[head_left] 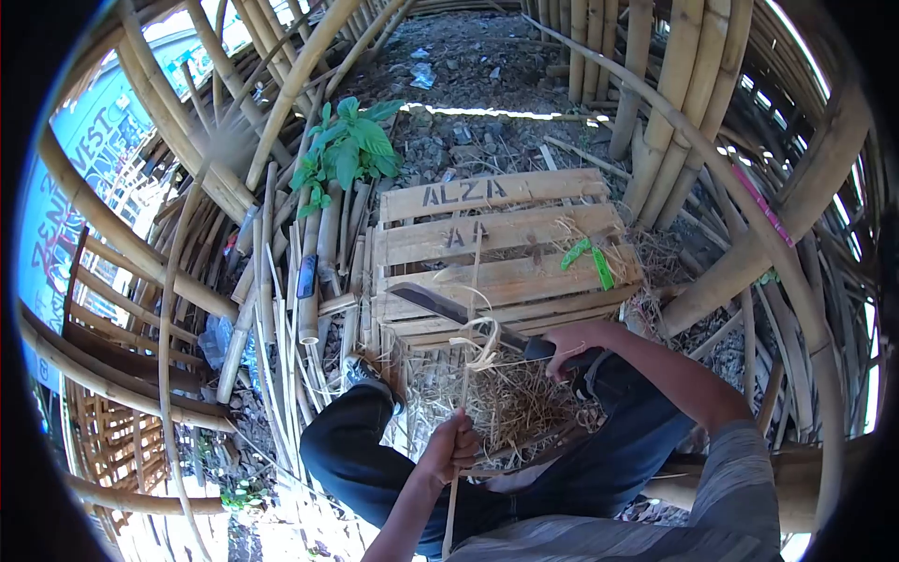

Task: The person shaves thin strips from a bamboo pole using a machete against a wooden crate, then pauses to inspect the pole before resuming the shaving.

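1. A green plant [348, 148] grows among the bamboo poles [281, 272] on the left.
2. The left hand [451, 448] has its grip closed tight around a thin bamboo strip [465, 375], held upright over the knees.
3. A wooden crate [496, 251] lies upside down ahead; a green leaf [590, 258] and dry shavings rest on its slats.
4. The right hand [569, 347] has its grip wrapped fully round the handle of a knife [449, 307], whose blade meets the strip above the crate's near edge.

Both hands [449, 448] [569, 345] clenched, right arm outstretched.
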Tool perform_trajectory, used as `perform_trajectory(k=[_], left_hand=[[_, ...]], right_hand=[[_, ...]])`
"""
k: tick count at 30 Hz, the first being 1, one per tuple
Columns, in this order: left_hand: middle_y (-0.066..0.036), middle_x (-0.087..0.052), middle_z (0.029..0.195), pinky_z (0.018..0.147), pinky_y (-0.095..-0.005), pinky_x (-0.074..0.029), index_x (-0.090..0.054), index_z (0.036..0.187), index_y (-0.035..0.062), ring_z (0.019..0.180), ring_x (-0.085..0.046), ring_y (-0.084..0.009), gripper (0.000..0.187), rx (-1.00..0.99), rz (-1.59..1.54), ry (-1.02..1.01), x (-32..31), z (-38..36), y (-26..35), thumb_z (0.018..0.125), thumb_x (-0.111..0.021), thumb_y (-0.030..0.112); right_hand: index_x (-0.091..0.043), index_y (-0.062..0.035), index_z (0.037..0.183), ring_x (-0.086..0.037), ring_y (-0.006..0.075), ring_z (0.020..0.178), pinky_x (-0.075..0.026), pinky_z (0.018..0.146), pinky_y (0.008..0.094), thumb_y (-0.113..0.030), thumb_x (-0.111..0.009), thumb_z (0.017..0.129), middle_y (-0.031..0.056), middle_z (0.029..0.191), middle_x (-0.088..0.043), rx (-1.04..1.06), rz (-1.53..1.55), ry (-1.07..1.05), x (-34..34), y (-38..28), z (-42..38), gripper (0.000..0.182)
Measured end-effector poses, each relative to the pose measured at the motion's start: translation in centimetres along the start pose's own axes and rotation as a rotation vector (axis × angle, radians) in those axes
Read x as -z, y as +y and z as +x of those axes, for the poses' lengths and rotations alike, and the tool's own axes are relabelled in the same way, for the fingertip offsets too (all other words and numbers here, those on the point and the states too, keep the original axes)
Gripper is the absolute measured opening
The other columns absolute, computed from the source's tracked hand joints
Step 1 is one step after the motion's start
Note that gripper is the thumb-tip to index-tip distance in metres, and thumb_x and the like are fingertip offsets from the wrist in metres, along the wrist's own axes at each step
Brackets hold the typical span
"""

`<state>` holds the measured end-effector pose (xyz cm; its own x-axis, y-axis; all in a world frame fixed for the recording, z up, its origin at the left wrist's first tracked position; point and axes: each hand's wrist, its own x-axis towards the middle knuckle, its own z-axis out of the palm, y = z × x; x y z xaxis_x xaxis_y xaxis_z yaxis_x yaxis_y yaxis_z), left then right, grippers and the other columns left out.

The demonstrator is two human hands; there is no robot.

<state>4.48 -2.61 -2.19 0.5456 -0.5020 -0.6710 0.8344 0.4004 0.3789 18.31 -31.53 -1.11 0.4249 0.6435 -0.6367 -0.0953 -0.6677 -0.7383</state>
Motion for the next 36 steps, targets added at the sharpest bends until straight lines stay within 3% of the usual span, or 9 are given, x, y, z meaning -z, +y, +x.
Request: perform_trajectory(k=[4,8,10,12,14,16,18,27,36], left_hand=[[0.008,-0.022,0.054,0.034,-0.0199,-0.012,-0.032,0.066,0.0195,0.041,-0.018,-0.0041,0.039,0.004,-0.03,-0.059,0.6,0.5,-0.3,0.098,-0.029,0.043],[0.008,-0.022,0.054,0.035,-0.0206,-0.013,-0.032,0.066,0.0196,0.042,-0.017,-0.0047,0.04,0.008,-0.025,-0.043,0.5,1.1,-0.5,0.098,-0.03,0.044],[0.008,-0.022,0.054,0.035,-0.0204,-0.013,-0.032,0.066,0.0197,0.041,-0.017,-0.0048,0.04,0.019,-0.024,-0.039,0.1,1.2,-0.8,0.098,-0.031,0.043],[0.008,-0.022,0.054,0.035,-0.0204,-0.013,-0.032,0.066,0.0197,0.041,-0.018,-0.0047,0.04,0.014,-0.043,-0.049,0.5,1.5,-1.0,0.098,-0.031,0.043],[0.008,-0.022,0.054,0.035,-0.0203,-0.014,-0.031,0.066,0.0197,0.041,-0.018,-0.0046,0.04,0.012,-0.058,-0.058,0.7,1.6,-1.2,0.098,-0.031,0.043],[0.008,-0.022,0.053,0.034,-0.0202,-0.014,-0.031,0.065,0.0199,0.041,-0.018,-0.0041,0.04,-0.025,-0.048,-0.066,0.7,1.5,-1.2,0.098,-0.032,0.043],[0.009,-0.022,0.053,0.034,-0.0199,-0.013,-0.03,0.064,0.0198,0.04,-0.018,-0.004,0.04,-0.021,-0.063,-0.062,0.5,1.6,-1.3,0.098,-0.031,0.043],[0.009,-0.022,0.052,0.033,-0.0194,-0.013,-0.03,0.064,0.0193,0.039,-0.018,-0.0035,0.041,-0.001,-0.106,-0.082,0.6,2.3,-1.9,0.098,-0.032,0.043],[0.008,-0.022,0.051,0.033,-0.0181,-0.013,-0.033,0.067,0.0182,0.038,-0.017,-0.0027,0.039,-0.068,-0.111,-0.095,2.0,2.7,-2.4,0.097,-0.035,0.044]], right_hand=[[-0.059,0.0006,0.075,-0.056,0.0132,0.048,-0.046,0.048,0.0272,-0.024,-0.07,0.074,0.0042,0.058,-0.059,-0.09,0.105,-0.175,-0.9,1.0,1.9,0.027],[-0.057,-0.0007,0.071,-0.053,0.0136,0.043,-0.045,0.047,0.0285,-0.03,-0.07,0.073,0.0047,0.051,-0.055,-0.078,-0.065,0.055,-2.8,-0.1,1.4,0.032],[-0.06,-0.0005,0.083,-0.058,0.0141,0.046,-0.048,0.05,0.0285,-0.041,-0.071,0.069,0.0075,0.052,-0.057,-0.176,-0.446,0.415,-3.2,-0.1,0.9,0.044],[-0.059,-0.0029,0.097,-0.065,0.0199,0.06,-0.051,0.06,0.0328,-0.048,-0.069,0.066,0.0119,0.064,-0.063,-0.244,-0.41,0.361,-2.7,0.0,0.4,0.056],[-0.056,-0.006,0.107,-0.065,0.0266,0.073,-0.051,0.07,0.0377,-0.047,-0.068,0.066,0.0134,0.077,-0.065,0.078,-0.696,0.556,-2.7,0.5,0.0,0.059],[-0.056,-0.0059,0.109,-0.063,0.0317,0.084,-0.049,0.076,0.0418,-0.042,-0.067,0.065,0.0157,0.089,-0.065,-0.091,-0.641,0.482,-2.8,-0.3,-0.4,0.057],[-0.061,-0.0054,0.1,-0.064,0.0343,0.073,-0.05,0.071,0.044,-0.031,-0.062,0.066,0.0158,0.075,-0.065,-0.071,-0.741,0.592,-2.5,0.9,0.3,0.042],[-0.064,-0.0039,0.087,-0.064,0.0338,0.073,-0.05,0.072,0.043,-0.019,-0.06,0.063,0.0195,0.074,-0.064,-0.073,-0.77,0.835,-3.3,1.2,0.4,0.029],[-0.068,-0.0065,0.077,-0.065,0.033,0.073,-0.051,0.07,0.0423,-0.022,-0.061,0.061,0.0181,0.073,-0.065,-0.227,-0.732,0.752,-2.6,0.7,0.9,0.023]])
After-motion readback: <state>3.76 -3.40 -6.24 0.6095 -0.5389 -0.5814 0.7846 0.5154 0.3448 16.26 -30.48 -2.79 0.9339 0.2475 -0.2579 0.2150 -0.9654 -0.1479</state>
